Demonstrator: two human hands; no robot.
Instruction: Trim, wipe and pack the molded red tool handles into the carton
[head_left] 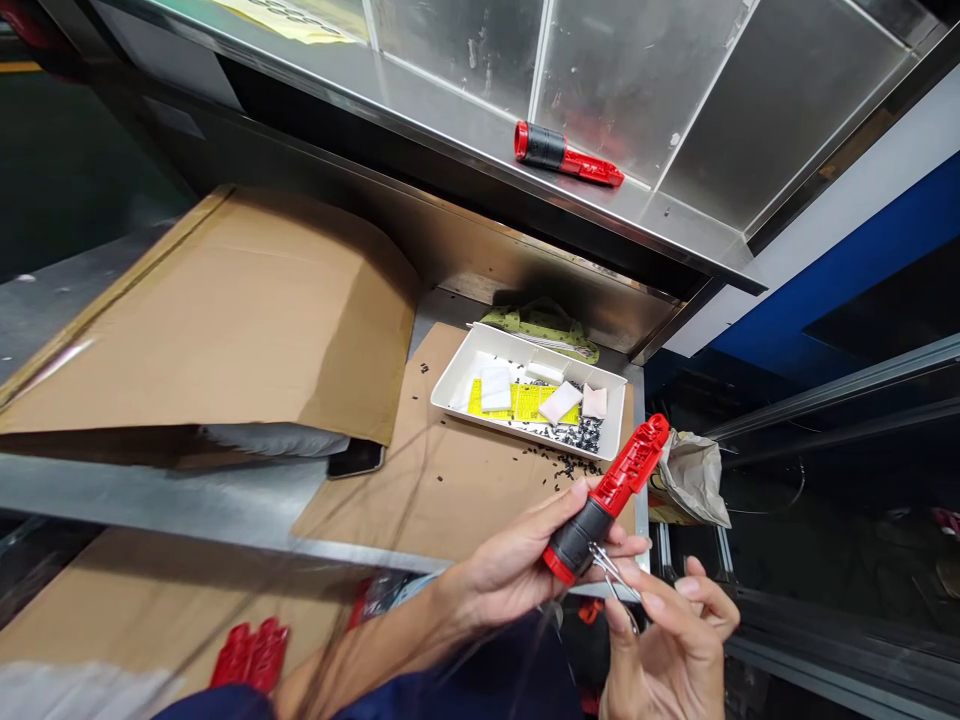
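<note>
Both grips are closed. Your left grip [517,560] clenches a red and black plastic part [604,505], and your right grip [667,650] pinches a thin metal clip [615,575] at its black end. Past them, a white tray [525,345] of tiny black bits sits on brown cardboard [450,510]. The clip's tip is hard to see.

Here's the white plastic tray [459,362] on its cardboard sheet [390,500], yellow cards [525,403] and white pads [495,388] inside, black plastic bits [570,468] spilling just past its front rim! A crumpled paper bag [694,480] sits right of it, and above it, a red-and-black plastic part [566,152] lies on the steel shelf [637,100]!
</note>
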